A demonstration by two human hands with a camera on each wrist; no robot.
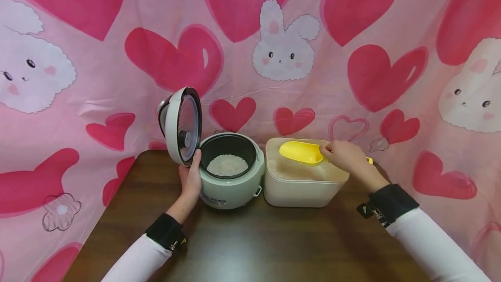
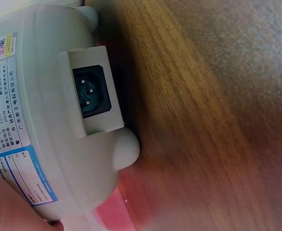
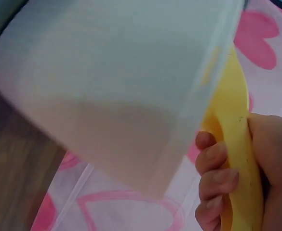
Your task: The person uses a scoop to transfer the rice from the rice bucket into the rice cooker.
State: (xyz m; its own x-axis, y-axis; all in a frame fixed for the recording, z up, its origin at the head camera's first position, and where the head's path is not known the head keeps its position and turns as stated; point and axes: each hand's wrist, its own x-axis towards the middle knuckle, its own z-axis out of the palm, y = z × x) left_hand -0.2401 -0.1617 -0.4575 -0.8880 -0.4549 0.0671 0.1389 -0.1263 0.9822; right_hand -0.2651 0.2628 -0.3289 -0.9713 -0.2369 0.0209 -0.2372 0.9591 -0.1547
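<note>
A pale green rice cooker [image 1: 231, 190] stands with its lid [image 1: 182, 127] raised at the left. White rice [image 1: 227, 165] lies in its dark inner pot. My left hand [image 1: 190, 182] holds the cooker's left side, thumb up by the lid's lower edge; most of its fingers are hidden. In the left wrist view, part of that hand touches the cooker's back [image 2: 49, 115]. My right hand [image 1: 348, 156] grips the handle of a yellow scoop [image 1: 301, 152], its fingers curled round it in the right wrist view. The scoop is above a cream bin [image 1: 299, 193] with pale contents.
Cooker and bin stand side by side at the back of a dark wooden table [image 1: 250, 243]. Behind them hangs a pink cloth [image 1: 238, 82] with hearts and rabbits. The cooker's power socket [image 2: 91, 91] shows no plug in the left wrist view.
</note>
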